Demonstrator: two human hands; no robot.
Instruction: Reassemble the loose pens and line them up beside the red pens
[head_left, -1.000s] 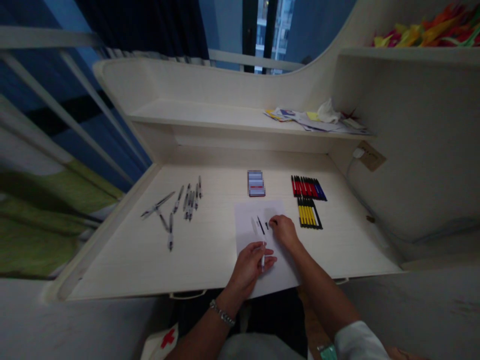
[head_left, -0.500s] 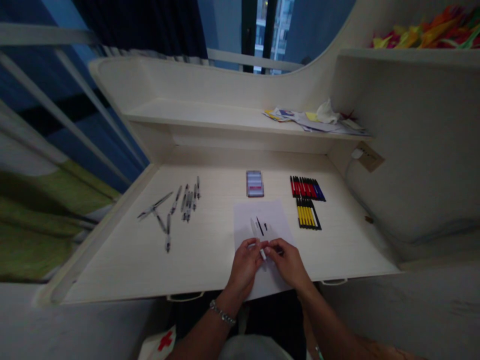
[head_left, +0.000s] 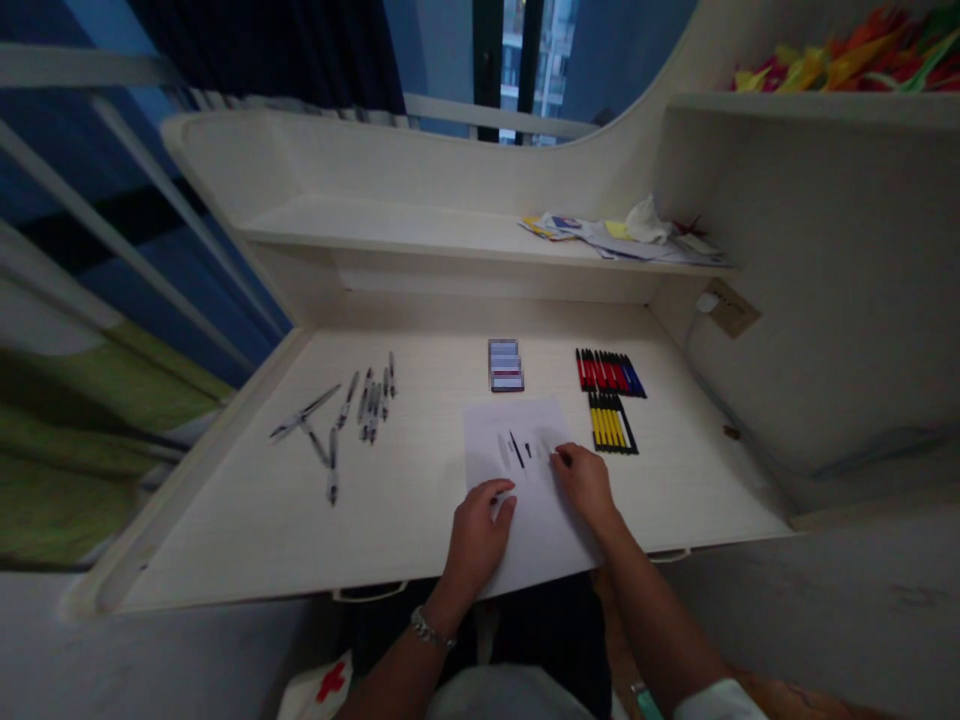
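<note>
- Head view: the left hand [head_left: 476,530] is curled closed on a white paper sheet [head_left: 536,535], seemingly steadying it; nothing held can be made out.
- A small dark piece [head_left: 560,459] is pinched by the right hand [head_left: 586,487] on the sheet.
- Clear pens [head_left: 367,407] are kept left of the sheet, and yellow pens [head_left: 611,422] right, apparently sorted by type.
</note>
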